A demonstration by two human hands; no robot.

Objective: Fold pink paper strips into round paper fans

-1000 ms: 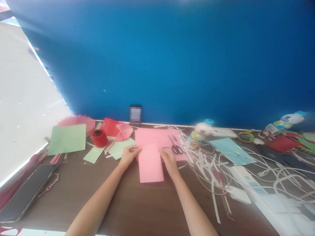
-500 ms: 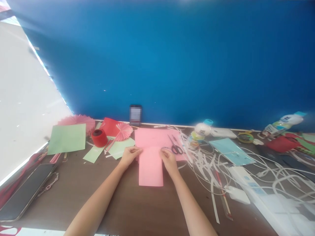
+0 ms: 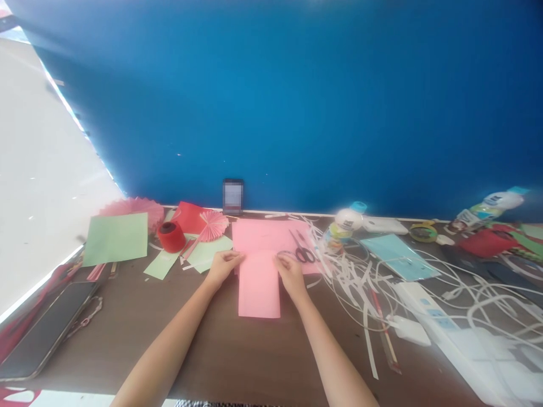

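A narrow piece of pink paper [image 3: 259, 285] extends toward me over the brown table. My left hand [image 3: 224, 267] pinches its upper left edge between thumb and fingers. At the upper right edge, my right hand [image 3: 291, 270] pinches the same paper. Behind it lies a wider pink sheet [image 3: 263, 232], partly covered by the narrow piece. Scissors [image 3: 303, 252] with dark handles rest on the wider sheet, just beyond my right hand.
To the left are a red tape roll [image 3: 170, 237], a green sheet [image 3: 116, 240], a pink paper fan [image 3: 213, 226] and a phone [image 3: 48, 328]. To the right are white paper strips [image 3: 354, 282], a bottle [image 3: 345, 223], a blue packet [image 3: 401, 257] and a power strip [image 3: 436, 316] among cables.
Both hands keep their pinch on the pink paper. Its near edge sits very slightly higher in the picture, and the whole view has shifted a little.
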